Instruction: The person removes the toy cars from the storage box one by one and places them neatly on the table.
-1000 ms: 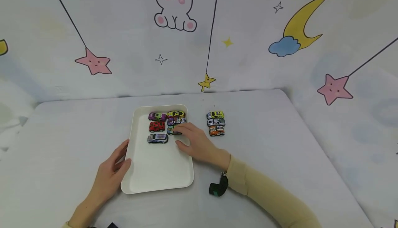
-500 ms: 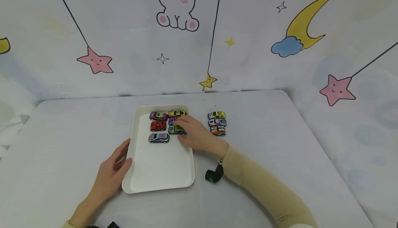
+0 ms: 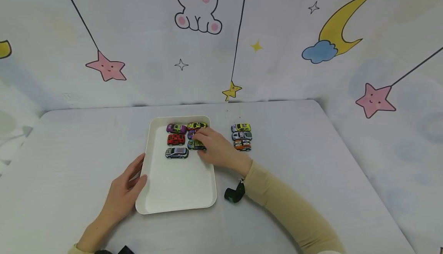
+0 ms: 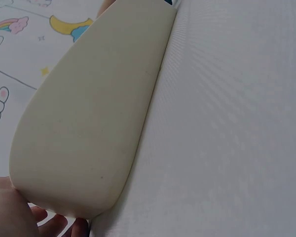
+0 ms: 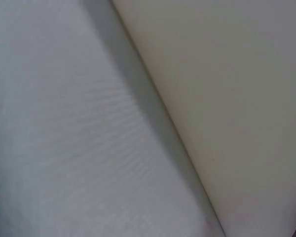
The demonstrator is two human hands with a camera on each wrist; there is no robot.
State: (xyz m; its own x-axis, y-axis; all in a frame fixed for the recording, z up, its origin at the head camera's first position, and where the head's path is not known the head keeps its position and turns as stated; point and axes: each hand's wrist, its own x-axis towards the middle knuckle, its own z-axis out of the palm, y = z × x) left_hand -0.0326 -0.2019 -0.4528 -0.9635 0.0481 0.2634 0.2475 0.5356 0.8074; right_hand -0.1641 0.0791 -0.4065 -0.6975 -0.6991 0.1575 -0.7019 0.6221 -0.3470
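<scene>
White tray (image 3: 173, 192) holds six toy cars; three cars (image 3: 241, 136) remain on the table beside it. Right hand (image 3: 217, 150) pinches the green car (image 3: 194, 144) in the tray; left hand (image 3: 122, 192) steadies the rim, fingers relaxed.

I'm seeing a cream-white tray (image 3: 162, 192) on a pale grey table (image 3: 311, 177). By my right fingers (image 3: 202, 134): a green-and-blue car (image 3: 194, 144); further left, a red spotted car (image 3: 175, 139), a purple one (image 3: 176, 128) and a striped silver-blue one (image 3: 176, 152).
</scene>
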